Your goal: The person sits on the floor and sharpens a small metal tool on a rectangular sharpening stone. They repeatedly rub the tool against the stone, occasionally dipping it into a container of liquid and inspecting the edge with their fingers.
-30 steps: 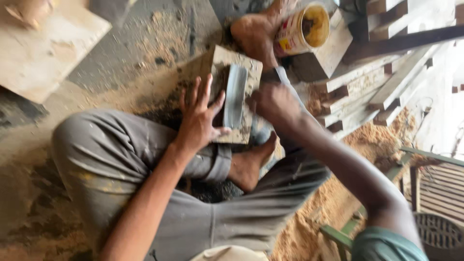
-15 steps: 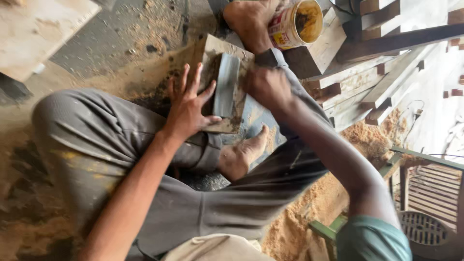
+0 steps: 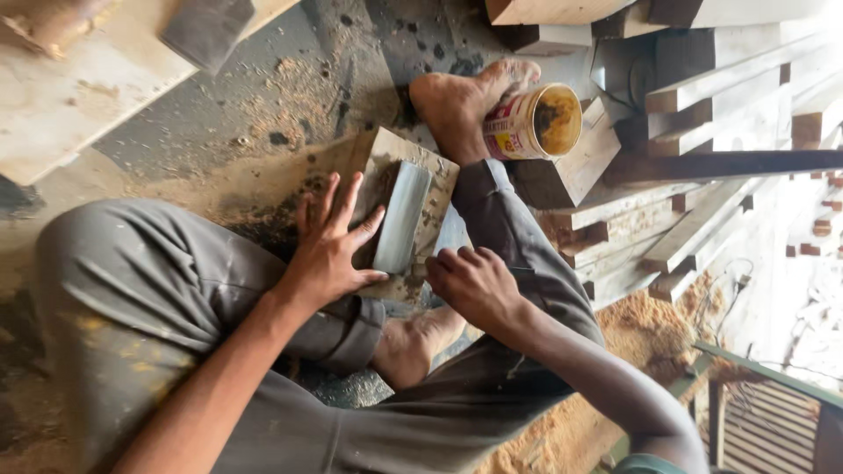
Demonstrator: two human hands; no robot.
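Note:
A long grey stone (image 3: 402, 215) lies on a small wooden block (image 3: 442, 168) on the dusty floor between my legs. My left hand (image 3: 329, 250) rests flat against the stone's left side, fingers spread, gripping nothing. My right hand (image 3: 474, 285) sits at the block's near right corner with its fingers curled. A pale flat piece (image 3: 452, 235) shows just beyond those fingers; whether the hand holds it is unclear. My bare foot (image 3: 457, 101) lies past the block, touching a tin can (image 3: 527, 123) with brown residue inside.
My other foot (image 3: 413, 347) is tucked under my grey-trousered leg. A plywood sheet (image 3: 70, 96) with a dark grey slab (image 3: 206, 31) lies at top left. Stacked timber (image 3: 729, 79) fills the right, and a sawdust heap (image 3: 641, 325) lies below it.
My right hand has come off the stone's right side and drawn back to the block's near corner. The left hand stays spread beside the stone.

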